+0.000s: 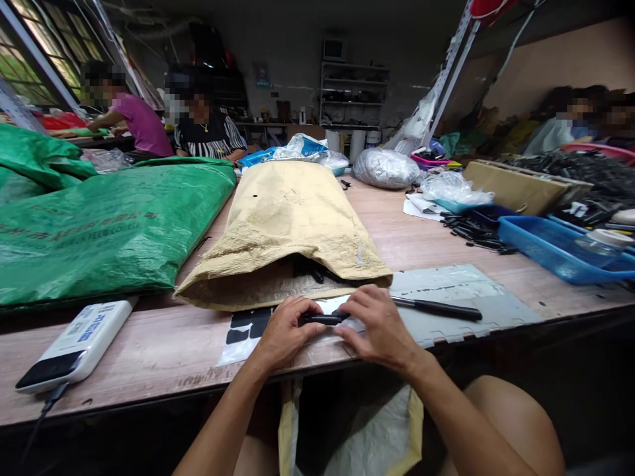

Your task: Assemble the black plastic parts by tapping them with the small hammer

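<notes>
Between my two hands is a small black part (pixel 322 318), held just above the table's front edge. My left hand (pixel 289 327) has its fingers closed round the left end of it. The fingers of my right hand (pixel 374 324) pinch its right end. Under the hands lies a sheet with black stickers (pixel 245 327), partly covered. Right behind them a tan sack (pixel 297 205) lies with its mouth open towards me, and black pieces (pixel 317 270) show inside. A black-handled tool (pixel 441 309) rests on a grey mat (pixel 466 291) at the right.
Green sacks (pixel 109 225) and a white power bank (pixel 77 344) with a cable are at the left. Blue trays (pixel 555 254), black parts (pixel 476 231) and plastic bags (pixel 387 167) stand at the right. An open sack (pixel 367 423) hangs below the edge. Several people sit further back.
</notes>
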`<state>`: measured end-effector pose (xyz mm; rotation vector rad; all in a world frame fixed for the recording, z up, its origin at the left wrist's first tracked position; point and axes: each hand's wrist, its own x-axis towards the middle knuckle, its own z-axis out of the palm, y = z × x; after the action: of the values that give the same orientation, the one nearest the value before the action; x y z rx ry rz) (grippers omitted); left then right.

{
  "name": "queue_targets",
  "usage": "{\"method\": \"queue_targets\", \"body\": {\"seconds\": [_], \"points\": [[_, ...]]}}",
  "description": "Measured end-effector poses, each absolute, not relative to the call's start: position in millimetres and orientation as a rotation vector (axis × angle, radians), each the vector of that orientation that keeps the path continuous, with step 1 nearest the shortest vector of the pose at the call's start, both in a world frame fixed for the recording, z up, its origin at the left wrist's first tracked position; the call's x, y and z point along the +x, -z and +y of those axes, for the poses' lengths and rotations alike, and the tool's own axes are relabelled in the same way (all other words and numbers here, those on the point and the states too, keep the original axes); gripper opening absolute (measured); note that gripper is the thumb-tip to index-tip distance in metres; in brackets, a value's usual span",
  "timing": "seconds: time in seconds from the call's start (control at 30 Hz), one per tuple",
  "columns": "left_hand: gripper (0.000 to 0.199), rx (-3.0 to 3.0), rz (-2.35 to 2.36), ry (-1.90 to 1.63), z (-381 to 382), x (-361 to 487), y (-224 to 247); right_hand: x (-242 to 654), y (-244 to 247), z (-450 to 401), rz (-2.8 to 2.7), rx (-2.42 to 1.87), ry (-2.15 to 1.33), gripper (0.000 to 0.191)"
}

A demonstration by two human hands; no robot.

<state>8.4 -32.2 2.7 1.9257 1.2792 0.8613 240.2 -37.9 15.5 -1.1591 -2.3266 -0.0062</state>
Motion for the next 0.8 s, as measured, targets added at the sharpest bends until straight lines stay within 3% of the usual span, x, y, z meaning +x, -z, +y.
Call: {"method": "queue_targets", "body": {"seconds": [0.57,0.8], "points": [[0.012,1.902,1.278,-0.900,-30,7,2,223,-9,-28,-2.483,-1.097,0.053,0.026],[0.019,1.956,1.325,-0.866,-28,8,1,272,-15,-23,-2.132,-1.394,0.137,0.029]]}}
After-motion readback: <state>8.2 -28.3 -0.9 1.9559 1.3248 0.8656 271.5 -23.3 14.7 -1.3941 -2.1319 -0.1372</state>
